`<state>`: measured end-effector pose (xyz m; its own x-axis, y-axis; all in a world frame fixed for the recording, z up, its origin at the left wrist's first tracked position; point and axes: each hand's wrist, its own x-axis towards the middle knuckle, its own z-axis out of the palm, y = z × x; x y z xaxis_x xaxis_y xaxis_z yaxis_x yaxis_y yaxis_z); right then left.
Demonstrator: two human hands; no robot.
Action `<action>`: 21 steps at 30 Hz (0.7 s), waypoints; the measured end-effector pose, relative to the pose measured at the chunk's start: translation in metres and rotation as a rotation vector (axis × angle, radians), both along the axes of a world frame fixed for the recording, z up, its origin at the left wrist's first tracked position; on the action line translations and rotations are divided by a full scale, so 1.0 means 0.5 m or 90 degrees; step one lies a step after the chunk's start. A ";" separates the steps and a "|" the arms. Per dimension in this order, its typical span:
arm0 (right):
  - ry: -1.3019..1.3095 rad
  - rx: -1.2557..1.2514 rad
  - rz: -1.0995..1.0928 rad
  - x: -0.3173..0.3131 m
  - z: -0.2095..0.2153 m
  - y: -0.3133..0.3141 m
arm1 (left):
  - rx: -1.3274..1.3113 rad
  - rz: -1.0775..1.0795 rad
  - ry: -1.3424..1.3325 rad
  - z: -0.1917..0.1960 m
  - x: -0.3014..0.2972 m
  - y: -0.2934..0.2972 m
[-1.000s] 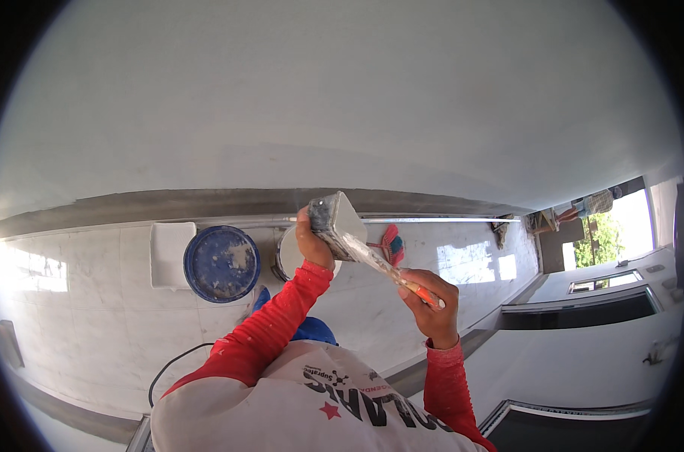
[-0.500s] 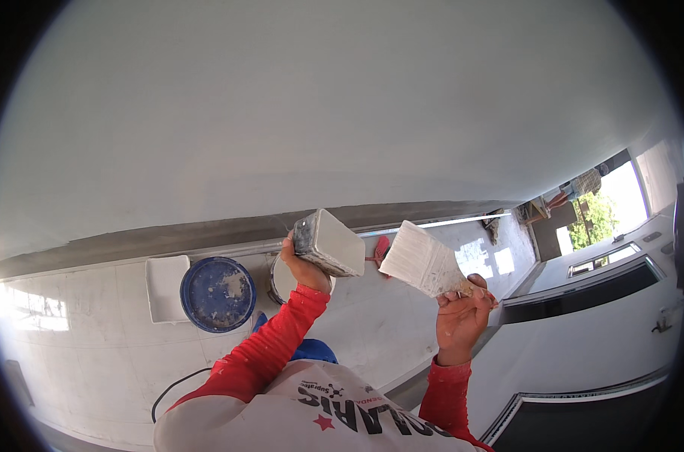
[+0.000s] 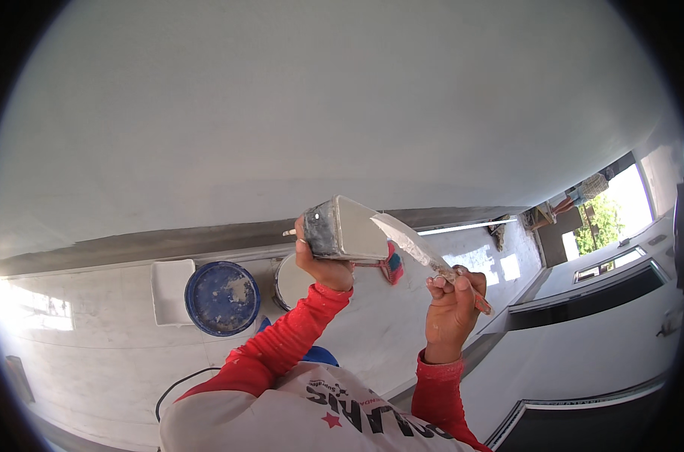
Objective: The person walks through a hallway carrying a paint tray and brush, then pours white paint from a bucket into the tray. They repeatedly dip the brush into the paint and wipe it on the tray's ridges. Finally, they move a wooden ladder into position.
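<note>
A broad, smooth, pale grey plastered wall [image 3: 342, 98] fills the upper part of my view, and a pale tiled floor [image 3: 78, 339] curves away beneath it, with a dark grey band [image 3: 169, 242] along the foot of the wall. Nearest to me are my own red long sleeves and my white shirt with dark print. My right hand [image 3: 451, 309] is clenched around the handle of a flat metal putty knife smeared with pale filler [image 3: 413, 247]; the blade slants up and to the left, its tip touching or just short of the edge of the thing in my other hand. My left hand [image 3: 321, 264] is raised and grasps from below a rectangular grey plaster hawk loaded with pale filler [image 3: 349, 230], its broad face tilted towards the knife. Lower down on the floor, just beside the wall's foot, stand a round blue bucket lid or tub, scuffed with white [image 3: 221, 297], a white rectangular container [image 3: 171, 290] touching it on the left, and a round white bucket [image 3: 291, 280] partly hidden behind my left forearm. A red brush with a blue patch [image 3: 392, 265] lies on the floor past the hawk. Farther off to the right a bright doorway [image 3: 583, 218] shows green leaves outside, and dark-framed panels [image 3: 583, 301] line the right-hand wall.
</note>
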<state>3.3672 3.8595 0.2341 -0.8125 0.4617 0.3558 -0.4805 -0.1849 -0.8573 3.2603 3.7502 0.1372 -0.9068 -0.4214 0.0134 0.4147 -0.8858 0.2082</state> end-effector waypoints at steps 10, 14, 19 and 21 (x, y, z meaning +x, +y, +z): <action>-0.010 0.186 -0.028 0.004 -0.009 -0.026 | -0.054 0.049 -0.003 0.040 -0.027 0.013; -0.027 0.168 -0.018 0.018 -0.009 -0.023 | -0.024 0.037 -0.027 0.026 -0.035 -0.006; -0.046 0.180 -0.038 0.049 0.009 0.006 | -0.003 0.029 -0.074 0.029 -0.040 -0.032; -0.030 0.189 -0.051 0.055 0.019 0.012 | -0.008 0.023 -0.091 0.024 -0.040 -0.046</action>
